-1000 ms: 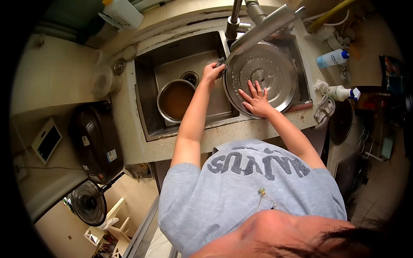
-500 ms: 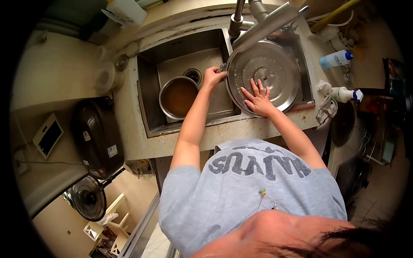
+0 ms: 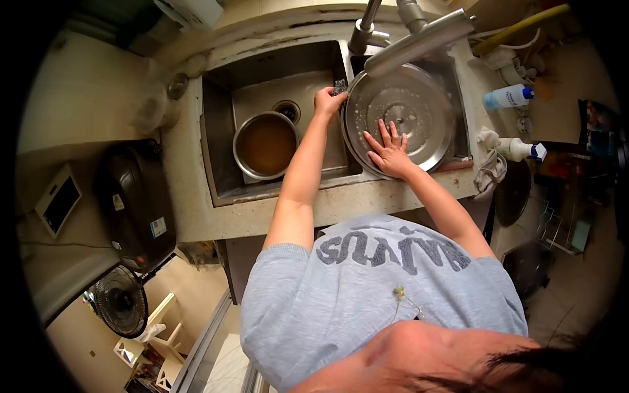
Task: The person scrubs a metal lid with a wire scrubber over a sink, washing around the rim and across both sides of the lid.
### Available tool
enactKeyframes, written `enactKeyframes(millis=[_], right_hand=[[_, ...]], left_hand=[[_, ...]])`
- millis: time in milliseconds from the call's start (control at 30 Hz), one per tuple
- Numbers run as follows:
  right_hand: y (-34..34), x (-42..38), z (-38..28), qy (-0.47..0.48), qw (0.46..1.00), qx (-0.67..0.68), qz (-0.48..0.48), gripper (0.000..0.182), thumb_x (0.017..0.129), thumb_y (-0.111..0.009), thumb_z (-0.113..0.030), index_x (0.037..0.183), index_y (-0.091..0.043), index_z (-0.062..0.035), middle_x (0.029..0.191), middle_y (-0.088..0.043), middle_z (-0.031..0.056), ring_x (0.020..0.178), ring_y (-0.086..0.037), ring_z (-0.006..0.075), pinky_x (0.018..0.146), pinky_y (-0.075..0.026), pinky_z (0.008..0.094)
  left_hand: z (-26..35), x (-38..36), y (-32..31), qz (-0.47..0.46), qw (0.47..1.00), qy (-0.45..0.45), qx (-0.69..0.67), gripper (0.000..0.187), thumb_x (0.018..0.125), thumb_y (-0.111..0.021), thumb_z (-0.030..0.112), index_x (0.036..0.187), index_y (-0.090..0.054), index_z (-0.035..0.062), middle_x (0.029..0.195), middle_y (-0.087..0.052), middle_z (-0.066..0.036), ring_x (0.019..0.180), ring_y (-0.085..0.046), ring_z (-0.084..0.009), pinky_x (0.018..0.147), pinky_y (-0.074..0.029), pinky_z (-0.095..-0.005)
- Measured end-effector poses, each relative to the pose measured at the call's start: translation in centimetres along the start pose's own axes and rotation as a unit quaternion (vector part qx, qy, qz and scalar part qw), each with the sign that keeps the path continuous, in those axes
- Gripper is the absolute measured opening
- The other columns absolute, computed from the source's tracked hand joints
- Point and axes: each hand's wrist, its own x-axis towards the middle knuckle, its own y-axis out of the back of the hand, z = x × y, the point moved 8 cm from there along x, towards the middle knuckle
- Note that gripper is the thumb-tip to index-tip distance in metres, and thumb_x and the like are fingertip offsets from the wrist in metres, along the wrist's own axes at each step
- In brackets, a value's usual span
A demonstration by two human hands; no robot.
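Observation:
My left hand (image 3: 327,103) is closed on a steel wool scrubber (image 3: 340,87) at the left rim of a large round metal pot lid (image 3: 419,98). The lid lies over the right basin, wet and dotted with droplets, with a small knob or screw at its middle. Spread flat on the near part of its surface is my right hand (image 3: 391,157), fingers apart. In the left basin (image 3: 255,82) stands a metal pot (image 3: 265,145) of brownish liquid, near the drain (image 3: 286,111).
A faucet (image 3: 362,36) and a thick metal spout (image 3: 419,42) reach over the lid's far side. To the right are a blue-and-white bottle (image 3: 508,97), a spray bottle (image 3: 517,150) and a crumpled cloth (image 3: 490,167). Glass jars (image 3: 152,110) stand at the left.
The view has shifted slightly, so the sink sits a little further left. My left hand has moved slightly along the lid's rim; my right hand stays flat on the lid.

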Motion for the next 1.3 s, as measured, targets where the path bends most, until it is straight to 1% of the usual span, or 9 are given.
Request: enactKeyframes(millis=[100, 267, 433, 700, 1033, 1100, 1167, 1233, 1300], right_hand=[[0.1, 0.1, -0.2, 0.003, 1.0, 0.011, -0.008, 0.053, 0.089, -0.034, -0.046, 0.139, -0.021, -0.0344, 0.148, 0.008, 0.0097, 0.134, 0.01, 0.0359, 0.099, -0.001, 0.0634], [0.0, -0.4, -0.2, 0.0, 1.0, 0.014, 0.001, 0.053, 0.089, -0.035, -0.045, 0.139, -0.021, -0.035, 0.148, 0.009, 0.0095, 0.134, 0.01, 0.0362, 0.099, -0.001, 0.0636], [-0.2, -0.1, -0.2, 0.002, 1.0, 0.018, 0.008, 0.053, 0.089, -0.036, -0.045, 0.139, -0.021, -0.0352, 0.148, 0.009, 0.0095, 0.134, 0.01, 0.0366, 0.098, -0.001, 0.0638], [-0.3, -0.1, -0.2, -0.003, 1.0, 0.011, 0.008, 0.053, 0.089, -0.036, -0.045, 0.139, -0.02, -0.0371, 0.148, 0.009, 0.0089, 0.134, 0.011, 0.0362, 0.099, -0.001, 0.0632], [0.0, -0.2, -0.1, 0.011, 0.999, 0.012, 0.037, 0.053, 0.089, -0.037, -0.044, 0.138, -0.02, -0.0373, 0.148, 0.007, 0.0086, 0.134, 0.009, 0.0364, 0.099, -0.003, 0.0641], [-0.3, -0.2, -0.1, 0.014, 0.999, 0.018, 0.033, 0.052, 0.088, -0.038, -0.043, 0.138, -0.022, -0.0372, 0.148, 0.007, 0.0081, 0.134, 0.01, 0.0349, 0.098, -0.004, 0.0643], [-0.5, -0.3, -0.2, 0.026, 0.998, 0.023, 0.044, 0.053, 0.088, -0.039, -0.043, 0.138, -0.024, -0.037, 0.148, 0.006, 0.0081, 0.134, 0.01, 0.0343, 0.098, -0.003, 0.0644], [-0.2, -0.4, -0.4, 0.022, 0.999, 0.025, 0.033, 0.053, 0.087, -0.038, -0.045, 0.137, -0.024, -0.0375, 0.148, 0.006, 0.0079, 0.135, 0.01, 0.0343, 0.098, -0.003, 0.0646], [-0.3, -0.4, -0.3, 0.025, 0.998, 0.033, 0.037, 0.052, 0.088, -0.038, -0.045, 0.138, -0.023, -0.0371, 0.148, 0.006, 0.008, 0.135, 0.01, 0.0343, 0.098, -0.003, 0.0647]], left_hand=[[-0.9, -4.0, 0.7, -0.004, 0.997, 0.044, -0.059, 0.017, 0.073, -0.069, 0.013, 0.084, -0.063, 0.0008, 0.071, -0.061, -0.001, 0.057, -0.052, -0.0083, 0.049, -0.038, -0.0231], [-5.0, -11.0, 0.5, 0.037, 0.983, 0.12, -0.134, 0.02, 0.074, -0.069, 0.014, 0.088, -0.062, 0.0005, 0.076, -0.062, -0.002, 0.065, -0.055, -0.0091, 0.058, -0.044, -0.0242], [-3.3, -6.1, 1.2, 0.03, 0.996, 0.044, -0.073, 0.019, 0.074, -0.068, 0.014, 0.083, -0.062, -0.0016, 0.075, -0.062, -0.003, 0.066, -0.055, -0.0096, 0.059, -0.044, -0.0254], [-6.2, -13.9, -0.9, 0.103, 0.952, 0.154, -0.245, 0.017, 0.078, -0.065, 0.008, 0.091, -0.06, -0.0006, 0.081, -0.062, -0.004, 0.069, -0.057, -0.0111, 0.063, -0.046, -0.025], [-5.0, -15.6, -0.3, 0.088, 0.981, 0.114, -0.128, 0.019, 0.076, -0.067, 0.01, 0.091, -0.059, -0.0002, 0.086, -0.061, -0.006, 0.075, -0.057, -0.0139, 0.067, -0.045, -0.028], [1.3, -14.5, 1.9, 0.198, 0.951, -0.125, 0.203, 0.022, 0.073, -0.068, 0.009, 0.091, -0.06, 0.0003, 0.085, -0.059, -0.008, 0.075, -0.056, -0.0192, 0.067, -0.045, -0.03], [3.7, -13.1, 1.7, 0.207, 0.948, -0.171, 0.171, 0.023, 0.069, -0.068, 0.006, 0.09, -0.061, 0.0014, 0.086, -0.056, -0.01, 0.078, -0.054, -0.0257, 0.072, -0.044, -0.0337], [6.5, -12.3, -0.4, 0.17, 0.874, -0.313, 0.33, 0.024, 0.066, -0.067, 0.004, 0.088, -0.062, 0.0025, 0.088, -0.056, -0.011, 0.082, -0.052, -0.0283, 0.076, -0.043, -0.0362], [8.2, -9.7, -1.0, 0.145, 0.867, -0.324, 0.35, 0.026, 0.063, -0.067, 0.002, 0.088, -0.063, 0.0034, 0.09, -0.056, -0.011, 0.086, -0.05, -0.0303, 0.08, -0.042, -0.0383]])
